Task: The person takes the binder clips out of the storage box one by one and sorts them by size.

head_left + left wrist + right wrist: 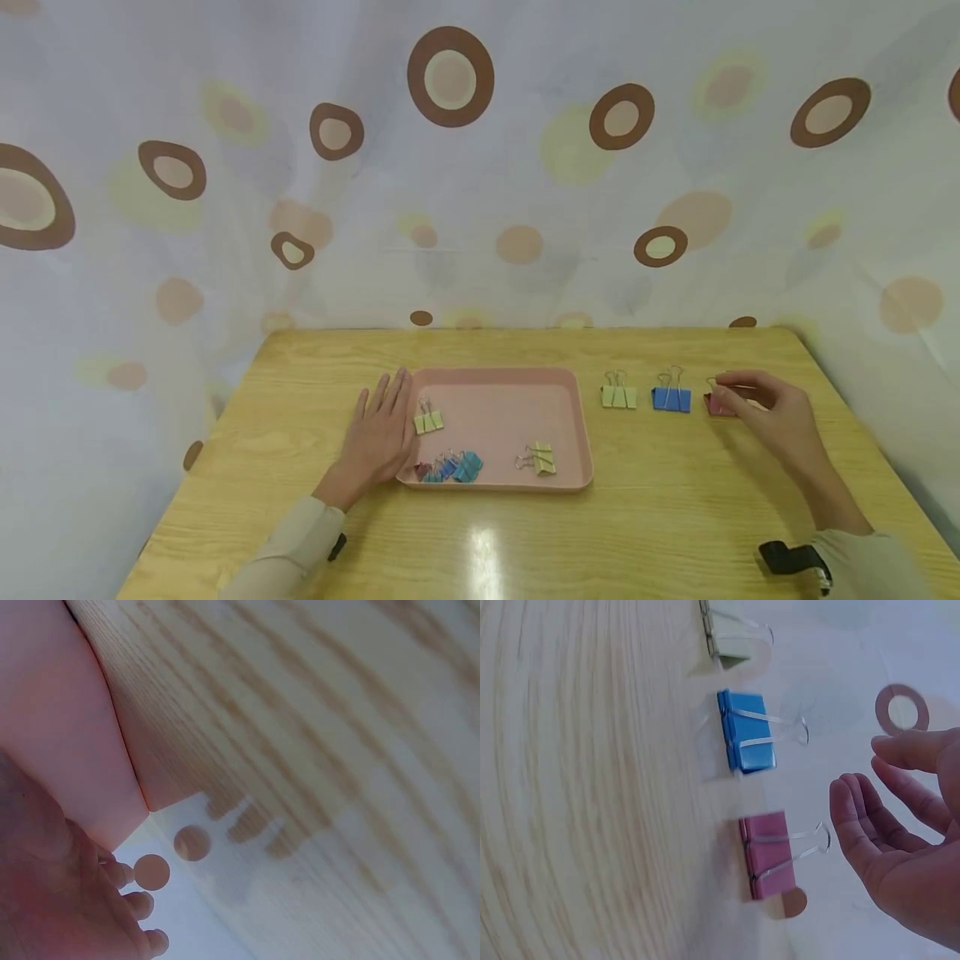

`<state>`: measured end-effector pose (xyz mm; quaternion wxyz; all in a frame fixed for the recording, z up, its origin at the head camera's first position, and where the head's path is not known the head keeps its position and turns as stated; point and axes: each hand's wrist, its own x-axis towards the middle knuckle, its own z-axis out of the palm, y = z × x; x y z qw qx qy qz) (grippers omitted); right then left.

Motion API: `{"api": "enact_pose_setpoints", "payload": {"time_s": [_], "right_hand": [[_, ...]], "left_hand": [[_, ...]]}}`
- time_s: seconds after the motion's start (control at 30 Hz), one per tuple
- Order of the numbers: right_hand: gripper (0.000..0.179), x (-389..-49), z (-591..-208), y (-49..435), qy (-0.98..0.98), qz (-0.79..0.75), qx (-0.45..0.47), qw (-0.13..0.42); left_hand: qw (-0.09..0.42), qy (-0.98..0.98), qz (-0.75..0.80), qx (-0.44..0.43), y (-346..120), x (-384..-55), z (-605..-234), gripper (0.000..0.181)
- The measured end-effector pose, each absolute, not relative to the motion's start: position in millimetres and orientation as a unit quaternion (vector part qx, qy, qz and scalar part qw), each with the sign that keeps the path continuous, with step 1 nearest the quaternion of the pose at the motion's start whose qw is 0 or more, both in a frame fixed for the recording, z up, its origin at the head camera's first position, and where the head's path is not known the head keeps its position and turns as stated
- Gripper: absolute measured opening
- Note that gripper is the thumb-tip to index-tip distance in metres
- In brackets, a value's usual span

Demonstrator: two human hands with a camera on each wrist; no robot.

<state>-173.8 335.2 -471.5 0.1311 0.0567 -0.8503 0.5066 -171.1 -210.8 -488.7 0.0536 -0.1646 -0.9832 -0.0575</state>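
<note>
My left hand (380, 433), fingers straight, rests against the left side of a pink tray (495, 487). In the left wrist view its palm and fingertips show beside the tray's wall (67, 712). At the right, my right hand (776, 421) is just by a dark pink binder clip (769, 855). The right wrist view shows a gap between the loosely bent fingers (847, 817) and that clip's wire handles; nothing is held. A blue binder clip (672, 399) and a pale green binder clip (618, 396) stand in a row to its left.
Inside the tray lie a pale yellow-green clip (429, 421), a yellow clip (543, 459), a teal clip (468, 467) and several small clips bunched at the front left corner. A patterned cloth (517, 167) hangs behind the wooden table (600, 533).
</note>
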Motion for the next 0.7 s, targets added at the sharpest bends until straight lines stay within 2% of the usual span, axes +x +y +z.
{"api": "enact_pose_setpoints", "payload": {"time_s": [0.17, 0.5, 0.7], "right_hand": [[0.025, -170, -466, 316, -0.831, 0.532, 0.085, 0.135], [0.033, -160, -458, 280, -0.843, 0.518, 0.109, 0.096], [0.029, -158, -466, 257, -0.821, 0.542, 0.146, 0.103]], "left_hand": [[0.048, -0.985, -0.049, -0.159, -210, -172, -486, 0.06], [0.041, -0.985, -0.052, -0.158, -212, -169, -487, 0.061], [0.038, -0.984, -0.058, -0.164, -212, -168, -487, 0.061]]}}
